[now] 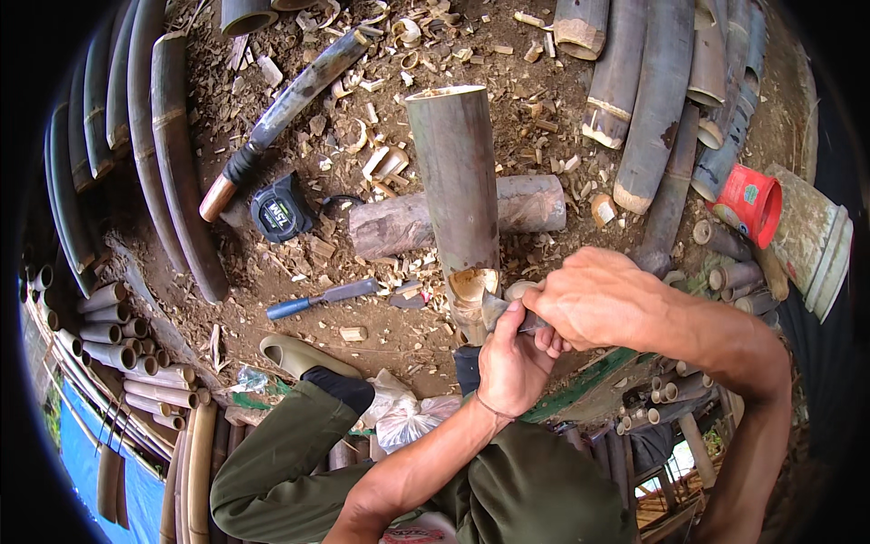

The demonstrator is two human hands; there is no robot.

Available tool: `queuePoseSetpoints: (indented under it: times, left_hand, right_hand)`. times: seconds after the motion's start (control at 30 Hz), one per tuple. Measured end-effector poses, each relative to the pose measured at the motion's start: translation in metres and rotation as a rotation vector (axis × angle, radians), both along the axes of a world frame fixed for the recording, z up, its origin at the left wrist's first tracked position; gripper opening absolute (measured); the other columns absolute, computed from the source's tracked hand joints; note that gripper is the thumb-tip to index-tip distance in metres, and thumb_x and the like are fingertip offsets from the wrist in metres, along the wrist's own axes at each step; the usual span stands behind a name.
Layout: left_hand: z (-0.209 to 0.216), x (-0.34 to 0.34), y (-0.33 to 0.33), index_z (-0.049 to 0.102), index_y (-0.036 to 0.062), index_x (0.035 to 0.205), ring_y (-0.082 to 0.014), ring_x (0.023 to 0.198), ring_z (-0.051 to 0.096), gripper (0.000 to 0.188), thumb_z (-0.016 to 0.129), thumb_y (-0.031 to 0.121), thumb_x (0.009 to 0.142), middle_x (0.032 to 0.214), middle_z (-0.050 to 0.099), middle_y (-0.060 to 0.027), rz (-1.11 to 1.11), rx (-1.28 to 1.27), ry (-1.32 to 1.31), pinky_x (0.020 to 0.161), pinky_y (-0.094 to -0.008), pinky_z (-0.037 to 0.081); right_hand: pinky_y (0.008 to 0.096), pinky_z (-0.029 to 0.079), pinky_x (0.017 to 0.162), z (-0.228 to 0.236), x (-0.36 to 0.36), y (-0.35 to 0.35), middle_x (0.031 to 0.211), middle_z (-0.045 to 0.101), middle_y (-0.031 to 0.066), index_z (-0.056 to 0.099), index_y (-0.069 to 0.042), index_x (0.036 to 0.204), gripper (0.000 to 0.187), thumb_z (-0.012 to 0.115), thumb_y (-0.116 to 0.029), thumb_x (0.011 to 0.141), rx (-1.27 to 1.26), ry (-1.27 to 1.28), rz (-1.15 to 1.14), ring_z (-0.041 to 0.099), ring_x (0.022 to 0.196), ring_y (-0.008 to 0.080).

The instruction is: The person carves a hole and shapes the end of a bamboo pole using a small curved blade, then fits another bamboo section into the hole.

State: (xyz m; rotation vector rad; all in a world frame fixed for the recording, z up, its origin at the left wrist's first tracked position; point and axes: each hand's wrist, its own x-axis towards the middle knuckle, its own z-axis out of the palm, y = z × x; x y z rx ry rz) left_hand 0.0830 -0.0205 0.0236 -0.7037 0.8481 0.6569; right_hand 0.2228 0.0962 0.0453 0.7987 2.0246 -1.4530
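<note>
A thick bamboo tube (pixel 453 172) leans across a short log (pixel 390 225), its near end cut open into a notch. Just right of that notch, my two hands are close together around a small tool with a grey metal blade (pixel 492 310). My left hand (pixel 515 367) is closed on it, thumb pointing up along the blade. My right hand (pixel 594 299) is clenched above and beside the left, fingers curled over the same tool; the part inside the fist is hidden. A blue-handled chisel (pixel 322 297) lies on the ground to the left of the tube.
A black tape measure (pixel 282 208) and a long tool with a wooden handle end (pixel 294 113) lie at the left among shavings. Bamboo lengths (pixel 172 136) line both sides. A red container (pixel 750 204) and a dirty white bucket (pixel 811 236) lie at right. A plastic bag (pixel 408 412) is by my leg.
</note>
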Motion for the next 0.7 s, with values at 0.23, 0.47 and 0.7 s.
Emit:
queuePoseSetpoints:
  times: [0.23,0.47,0.7]
  left_hand:
    - [-0.002,-0.019,0.0,0.058,0.0032,0.088,-0.0162,0.063,0.052,0.031,0.047,0.029,0.1,0.066,0.055,-0.0053,-0.482,0.067,0.27,0.066,-0.0328,0.044]
    - [-0.011,-0.051,0.016,0.061,-0.0042,0.061,-0.0165,0.048,0.055,0.05,0.047,0.029,0.096,0.054,0.059,-0.0108,-1.072,0.285,0.449,0.049,-0.0309,0.044]
    - [-0.025,-0.081,0.033,0.058,-0.0054,0.066,-0.0303,0.051,0.065,0.035,0.055,0.022,0.088,0.054,0.059,-0.0211,-1.517,0.838,0.469,0.052,-0.0417,0.053]
  right_hand:
    - [0.0454,0.053,0.059,-0.002,0.0,-0.044,0.078,0.069,0.0169,0.063,-0.006,0.091,0.015,0.065,-0.013,0.077,-0.16,-0.052,-0.393,0.068,0.07,0.0363]
    - [0.048,0.054,0.067,-0.012,-0.027,-0.108,0.08,0.069,0.0179,0.056,-0.006,0.098,0.02,0.06,-0.013,0.08,-0.231,-0.002,-0.91,0.067,0.076,0.0408]
    - [0.0515,0.051,0.066,-0.017,-0.073,-0.145,0.078,0.065,0.0252,0.051,-0.002,0.11,0.03,0.061,-0.015,0.085,-0.252,0.019,-1.275,0.064,0.077,0.0464]
